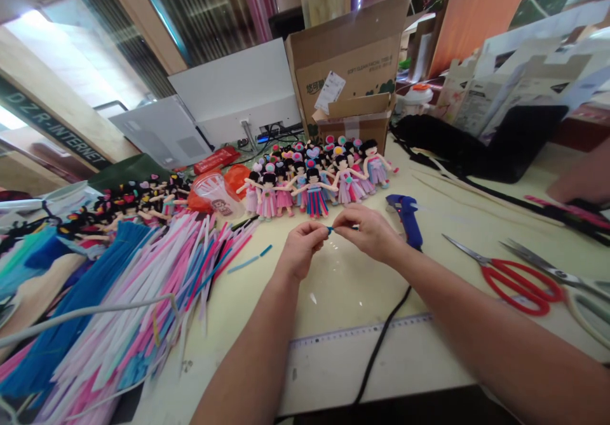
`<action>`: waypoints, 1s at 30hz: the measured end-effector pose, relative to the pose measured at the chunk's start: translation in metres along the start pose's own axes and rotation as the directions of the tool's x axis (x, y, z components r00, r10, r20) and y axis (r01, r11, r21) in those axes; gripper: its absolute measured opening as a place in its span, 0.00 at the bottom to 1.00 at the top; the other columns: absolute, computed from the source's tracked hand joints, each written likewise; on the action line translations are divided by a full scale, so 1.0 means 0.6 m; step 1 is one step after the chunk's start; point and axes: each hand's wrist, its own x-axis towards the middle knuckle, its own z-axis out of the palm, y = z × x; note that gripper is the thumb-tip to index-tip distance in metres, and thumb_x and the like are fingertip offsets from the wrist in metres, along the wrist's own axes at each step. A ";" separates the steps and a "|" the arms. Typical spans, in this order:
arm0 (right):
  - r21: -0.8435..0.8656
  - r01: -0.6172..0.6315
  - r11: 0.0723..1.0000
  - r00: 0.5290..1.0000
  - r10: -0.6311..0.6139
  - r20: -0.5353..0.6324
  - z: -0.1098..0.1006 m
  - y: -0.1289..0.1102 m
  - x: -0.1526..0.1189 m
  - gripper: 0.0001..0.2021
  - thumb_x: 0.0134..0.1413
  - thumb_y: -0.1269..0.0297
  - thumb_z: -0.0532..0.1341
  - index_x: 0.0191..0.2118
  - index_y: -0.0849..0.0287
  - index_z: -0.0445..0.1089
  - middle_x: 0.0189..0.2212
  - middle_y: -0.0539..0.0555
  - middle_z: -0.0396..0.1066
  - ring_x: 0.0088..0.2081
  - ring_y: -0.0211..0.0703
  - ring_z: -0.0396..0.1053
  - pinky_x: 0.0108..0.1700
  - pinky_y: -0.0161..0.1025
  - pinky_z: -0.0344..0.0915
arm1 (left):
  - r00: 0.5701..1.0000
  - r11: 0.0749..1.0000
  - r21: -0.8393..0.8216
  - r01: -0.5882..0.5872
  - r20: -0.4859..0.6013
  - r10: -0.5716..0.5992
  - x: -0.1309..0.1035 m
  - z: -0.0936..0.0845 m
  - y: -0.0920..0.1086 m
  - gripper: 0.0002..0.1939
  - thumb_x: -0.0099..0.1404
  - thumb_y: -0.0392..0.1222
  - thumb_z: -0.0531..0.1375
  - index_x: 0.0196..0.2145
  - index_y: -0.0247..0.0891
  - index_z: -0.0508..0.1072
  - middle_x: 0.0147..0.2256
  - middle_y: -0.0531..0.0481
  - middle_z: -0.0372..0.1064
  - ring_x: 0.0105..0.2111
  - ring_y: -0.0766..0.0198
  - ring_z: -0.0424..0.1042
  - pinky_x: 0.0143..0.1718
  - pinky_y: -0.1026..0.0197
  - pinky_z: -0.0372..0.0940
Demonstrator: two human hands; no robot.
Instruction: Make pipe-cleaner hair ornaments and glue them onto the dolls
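Both hands meet over the middle of the table, fingertips pinched on a small blue piece of pipe cleaner [330, 230]. My left hand [305, 244] closes on its left end, and my right hand [365, 229] grips the right end. Most of the piece is hidden by the fingers. Just behind the hands stand several small dolls [317, 197] with black hair and striped or pink skirts. A blue glue gun [406, 218] lies to the right of my right hand. Left of my left hand lie two short blue pipe cleaner pieces [245, 263].
Bundles of pink, white and blue pipe cleaners [143, 285] cover the left side. Red-handled scissors [509, 279] and a second pair of scissors [553, 269] lie at right. A cardboard box [343, 63] stands behind; a black cable [381, 349] crosses the front edge.
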 end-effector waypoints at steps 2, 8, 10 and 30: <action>0.077 -0.066 0.995 0.998 0.067 -0.008 0.006 -0.001 0.000 0.04 0.48 0.72 0.60 0.27 0.58 0.71 0.25 0.50 0.70 0.30 0.37 0.66 0.33 0.34 0.61 | 1.000 0.997 -0.076 0.016 -0.020 -0.017 0.001 0.004 -0.002 0.14 0.40 0.44 0.70 0.22 0.34 0.71 0.19 0.55 0.65 0.18 0.75 0.57 0.21 0.68 0.51; 0.278 -0.209 0.938 0.975 0.220 -0.009 0.019 -0.004 0.000 0.03 0.47 0.68 0.61 0.27 0.59 0.71 0.23 0.48 0.72 0.26 0.36 0.66 0.30 0.33 0.61 | 0.996 0.961 -0.263 0.081 -0.020 -0.089 0.001 0.011 -0.008 0.19 0.38 0.43 0.73 0.23 0.34 0.69 0.20 0.57 0.65 0.19 0.77 0.60 0.23 0.71 0.57; 0.294 -0.219 0.930 0.972 0.235 -0.020 0.022 -0.005 -0.001 0.03 0.47 0.67 0.61 0.26 0.59 0.71 0.23 0.48 0.72 0.26 0.36 0.67 0.30 0.33 0.61 | 0.995 0.955 -0.283 0.086 -0.028 -0.098 0.000 0.013 -0.011 0.19 0.38 0.44 0.73 0.23 0.35 0.69 0.20 0.57 0.65 0.19 0.77 0.60 0.23 0.71 0.59; -0.148 0.060 0.987 0.977 -0.028 0.209 -0.005 0.004 -0.001 0.04 0.45 0.75 0.60 0.24 0.61 0.69 0.22 0.50 0.67 0.26 0.35 0.62 0.30 0.34 0.55 | 0.982 0.817 0.545 -0.188 0.127 0.141 -0.015 -0.003 0.011 0.06 0.51 0.42 0.63 0.25 0.37 0.74 0.23 0.53 0.69 0.25 0.67 0.66 0.29 0.63 0.59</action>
